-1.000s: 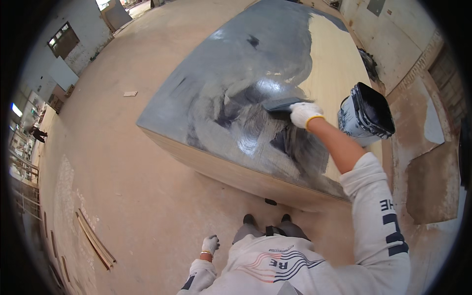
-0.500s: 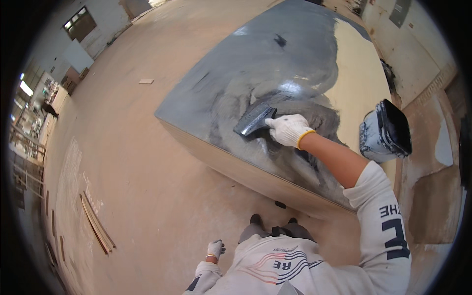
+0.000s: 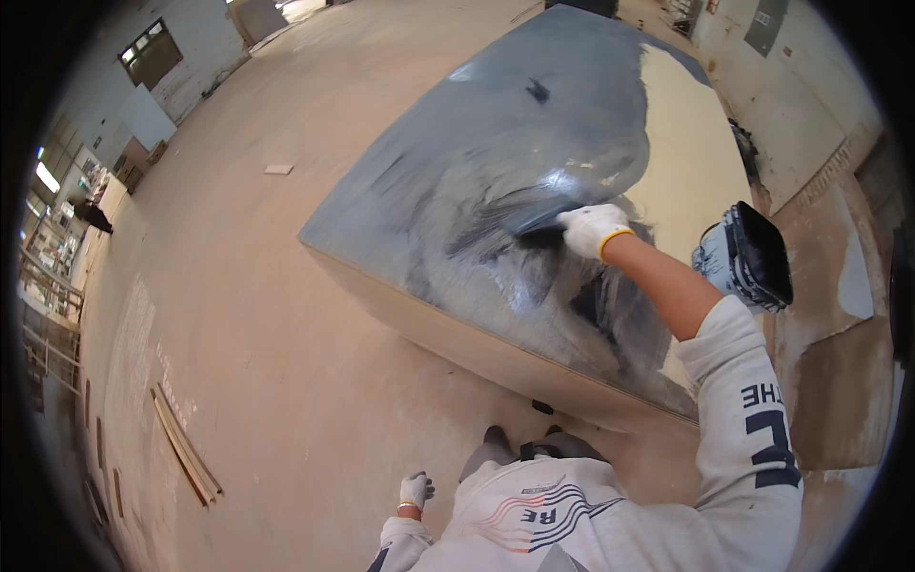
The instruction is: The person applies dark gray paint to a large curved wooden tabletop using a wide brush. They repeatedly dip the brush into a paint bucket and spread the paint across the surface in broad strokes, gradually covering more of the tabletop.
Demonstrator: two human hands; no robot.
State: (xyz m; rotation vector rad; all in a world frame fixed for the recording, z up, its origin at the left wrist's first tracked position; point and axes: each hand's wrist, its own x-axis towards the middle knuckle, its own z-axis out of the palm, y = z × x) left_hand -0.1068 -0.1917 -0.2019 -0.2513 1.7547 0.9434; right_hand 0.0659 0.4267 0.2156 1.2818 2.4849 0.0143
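My right hand (image 3: 593, 230), in a white knit glove with a yellow cuff, grips a dark wide-bladed scraper (image 3: 539, 229). Its blade lies against the top of a large pale board stack (image 3: 688, 129), where dark grey paste (image 3: 500, 129) is spread over most of the surface. Motion slightly smears the blade's edge. Streaks and ridges of wet paste surround the scraper, and a darker patch lies nearer to me. My left hand (image 3: 416, 489), also gloved, hangs low beside my body with its fingers curled and nothing visible in them.
A paste-stained square bucket (image 3: 717, 262) stands at the stack's right edge, beside my right forearm. Thin wooden strips (image 3: 184, 448) and a small board piece (image 3: 278, 170) lie on the floor at left. A wall (image 3: 801, 105) rises beyond the right side.
My right hand has drawn the scraper rightward and slightly away from me, leaving fresh streaks in the paste. The blade's angle has changed. My left hand stays low at my side.
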